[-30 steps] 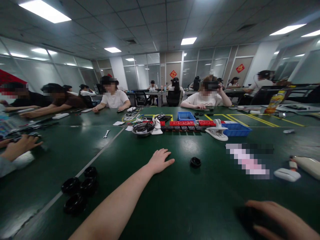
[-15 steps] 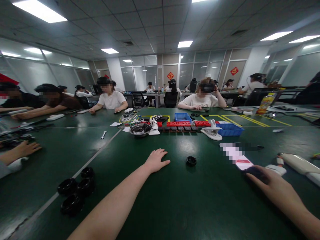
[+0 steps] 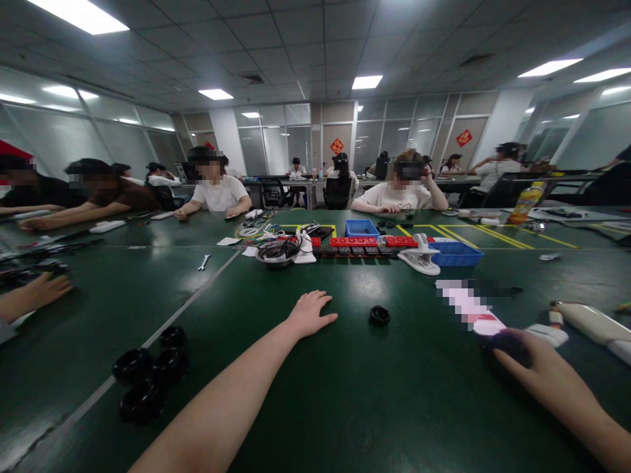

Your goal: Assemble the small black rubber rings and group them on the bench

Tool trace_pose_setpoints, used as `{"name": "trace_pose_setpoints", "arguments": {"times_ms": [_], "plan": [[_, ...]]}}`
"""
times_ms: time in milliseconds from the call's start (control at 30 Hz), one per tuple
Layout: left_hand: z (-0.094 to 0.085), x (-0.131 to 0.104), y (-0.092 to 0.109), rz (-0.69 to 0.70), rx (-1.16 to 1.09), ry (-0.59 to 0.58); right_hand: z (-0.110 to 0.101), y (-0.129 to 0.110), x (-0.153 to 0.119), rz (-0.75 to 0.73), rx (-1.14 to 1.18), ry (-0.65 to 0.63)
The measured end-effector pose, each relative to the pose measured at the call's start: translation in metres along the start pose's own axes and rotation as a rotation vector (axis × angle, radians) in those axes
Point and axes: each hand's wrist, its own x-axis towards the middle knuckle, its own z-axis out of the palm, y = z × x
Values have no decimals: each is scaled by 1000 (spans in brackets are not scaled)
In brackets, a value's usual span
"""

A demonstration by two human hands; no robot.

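My left hand point(image 3: 309, 313) rests on the green table point(image 3: 315, 394) near the middle, fingers apart, nothing in it. To its right, not touching, sits a small black ring-shaped part point(image 3: 379, 316). My right hand point(image 3: 535, 361), at the right, has its fingers round a dark rounded object point(image 3: 510, 347). That object lies at the near end of a pink-and-white phone-like item point(image 3: 488, 324). Several black round parts point(image 3: 142, 399) stand grouped at the left, beside my left forearm.
Beyond my hands are a bowl of cables point(image 3: 277, 253), red power strips point(image 3: 352, 242), a white clamp stand point(image 3: 420, 256) and a blue bin point(image 3: 456, 254). A wrench point(image 3: 204, 263) lies left. Another person's hand point(image 3: 46, 292) is at the far left. People sit across the table.
The view has shifted slightly. Both my hands keep nearly the same places, and the right still has its fingers round the dark object.
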Motion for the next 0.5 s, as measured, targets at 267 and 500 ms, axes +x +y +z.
{"name": "trace_pose_setpoints", "arguments": {"times_ms": [267, 500], "plan": [[-1, -1, 1, 2, 4, 5, -6, -21, -1, -243, -35, 226], [-3, -2, 3, -3, -2, 9, 32, -157, 1, -702, -124, -27]]}}
